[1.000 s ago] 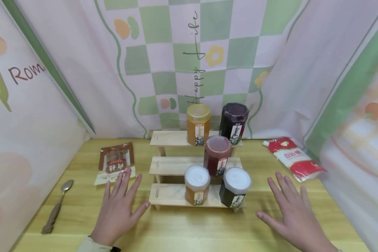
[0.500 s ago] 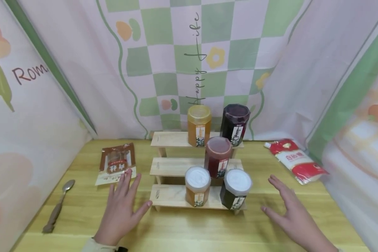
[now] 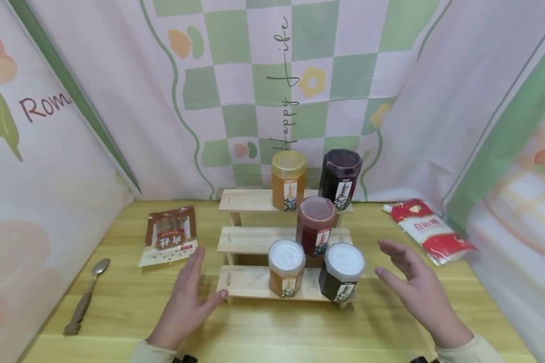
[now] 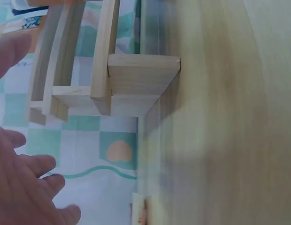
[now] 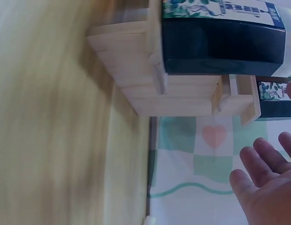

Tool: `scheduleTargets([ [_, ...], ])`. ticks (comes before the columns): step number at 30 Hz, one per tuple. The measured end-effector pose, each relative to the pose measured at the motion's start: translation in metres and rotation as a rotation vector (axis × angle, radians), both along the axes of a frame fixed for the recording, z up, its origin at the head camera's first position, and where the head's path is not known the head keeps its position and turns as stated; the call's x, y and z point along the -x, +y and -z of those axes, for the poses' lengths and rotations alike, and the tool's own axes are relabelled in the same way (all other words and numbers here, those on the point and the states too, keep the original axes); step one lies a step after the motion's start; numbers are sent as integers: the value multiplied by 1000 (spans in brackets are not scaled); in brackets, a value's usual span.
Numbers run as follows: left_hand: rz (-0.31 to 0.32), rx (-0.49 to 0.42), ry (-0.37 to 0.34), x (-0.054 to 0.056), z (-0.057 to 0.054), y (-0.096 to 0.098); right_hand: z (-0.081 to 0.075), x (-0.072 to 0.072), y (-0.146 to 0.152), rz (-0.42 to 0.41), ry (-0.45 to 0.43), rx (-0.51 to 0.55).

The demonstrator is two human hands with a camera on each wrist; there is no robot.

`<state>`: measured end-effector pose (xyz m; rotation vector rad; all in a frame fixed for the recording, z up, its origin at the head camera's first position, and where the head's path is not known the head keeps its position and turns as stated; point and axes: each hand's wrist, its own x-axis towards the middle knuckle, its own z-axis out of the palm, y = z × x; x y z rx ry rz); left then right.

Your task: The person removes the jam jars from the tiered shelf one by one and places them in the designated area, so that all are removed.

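A three-tier wooden stand (image 3: 242,280) holds several jars. On its top step are a yellow jar (image 3: 288,187) and a dark purple jar (image 3: 340,182); a red jar (image 3: 315,229) is on the middle one. The bottom step carries an orange jar (image 3: 285,282) and a black jar (image 3: 333,285), both white-lidded. My left hand (image 3: 185,302), palm turned inward, hovers at the stand's left end, thumb near the bottom step. Right of the black jar, my right hand (image 3: 415,295) faces it with fingers slightly bent. Both hands hold nothing; the jars appear untouched.
A brown-and-cream packet (image 3: 169,234) lies on the table (image 3: 272,330) at left. Nearer the left edge is a spoon (image 3: 84,305). A red-and-white spouted pouch (image 3: 429,231) lies back right. Printed curtains (image 3: 236,80) enclose the back and sides.
Both hands have turned from palms down with spread fingers to palms facing inward. The left has shifted slightly right, toward the stand. Jars and stand have stayed put.
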<state>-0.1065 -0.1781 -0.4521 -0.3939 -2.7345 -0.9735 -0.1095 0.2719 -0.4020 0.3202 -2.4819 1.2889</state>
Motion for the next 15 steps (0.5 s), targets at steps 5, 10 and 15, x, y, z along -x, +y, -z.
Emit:
scheduleTargets([
  [5,2,-120,-142,3,4,1,-7,9,-8,16,12,60],
  [10,23,-209,-202,9,12,1,-11,17,-13,50,31,110],
  [15,41,-306,-267,13,20,4,-12,29,-16,87,16,128],
])
